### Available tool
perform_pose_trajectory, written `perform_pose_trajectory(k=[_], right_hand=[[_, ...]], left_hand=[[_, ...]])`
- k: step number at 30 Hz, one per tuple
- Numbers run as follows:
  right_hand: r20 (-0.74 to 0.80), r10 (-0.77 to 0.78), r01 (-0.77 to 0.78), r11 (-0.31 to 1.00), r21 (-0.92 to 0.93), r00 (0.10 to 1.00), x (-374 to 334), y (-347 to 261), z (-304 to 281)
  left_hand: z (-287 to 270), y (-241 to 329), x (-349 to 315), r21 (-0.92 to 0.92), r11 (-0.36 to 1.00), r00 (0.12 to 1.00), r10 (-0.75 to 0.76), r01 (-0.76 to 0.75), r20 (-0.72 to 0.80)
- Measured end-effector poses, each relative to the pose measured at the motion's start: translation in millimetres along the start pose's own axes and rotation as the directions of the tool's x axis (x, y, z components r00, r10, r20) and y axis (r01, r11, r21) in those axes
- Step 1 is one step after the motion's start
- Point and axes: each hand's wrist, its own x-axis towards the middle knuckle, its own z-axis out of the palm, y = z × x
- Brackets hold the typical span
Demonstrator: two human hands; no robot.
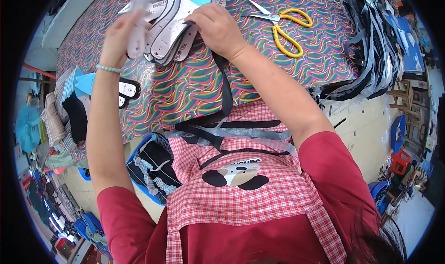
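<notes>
While leaning over a table [181, 90] draped in wavy colours, working with both arms stretched out front! Over at the right edge, see a thick bundle of straps [371, 46], black and grey, spilling off the side, well apart from the action. Back now to the pile of pale pieces [169, 37], up at the far part of the cloth: overlapping, round-ended, dark-edged. Note the slant, with the long axis running from near-left up to far-right. Just below and to the right, spot a single black strap [225, 88], trailing toward the near edge. Farther right, the scissors [276, 20], yellow-handled, blades parted, touched by neither hand.

Now for the hands, with the pile lying right between! To the right of the left hand [119, 34], to the left of the right hand [218, 30]. Nearer by far to the right, touching the pile's right flank, coming in across the long axis rather than along it. Curled there, fingertips bent down; can't tell how firmly pinched, or whether clasped at all. Over on the left, closed, by the look of it, around a loose piece [136, 44], badly blurred, pointing almost straight away from the body, more upright in view than the slanting pile alongside. And smallest of all, under the right fingertips, a dark edge [189, 23].
</notes>
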Motion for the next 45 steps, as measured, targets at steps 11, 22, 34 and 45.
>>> perform_pose_trajectory(k=[11,22,34,45], right_hand=[[0.651,0.517,-0.521,-0.394,0.757,0.555,0,-84,-178],[0.685,0.622,-0.826,-0.104,0.554,0.381,-14,-148,-128],[0.676,0.616,-0.724,-0.235,0.648,0.405,24,-153,-102],[0.346,0.618,-0.680,0.455,0.575,0.706,11,-150,-94]], left_hand=[[55,4,-202,0.924,0.236,0.944,0.210,-0.300,0.253],[109,10,-177,-0.350,0.892,0.958,-0.279,0.286,0.072],[115,22,-189,-0.304,0.951,0.977,-0.012,-0.056,-0.215],[117,16,-192,-0.172,0.972,0.959,0.115,-0.163,-0.258]])
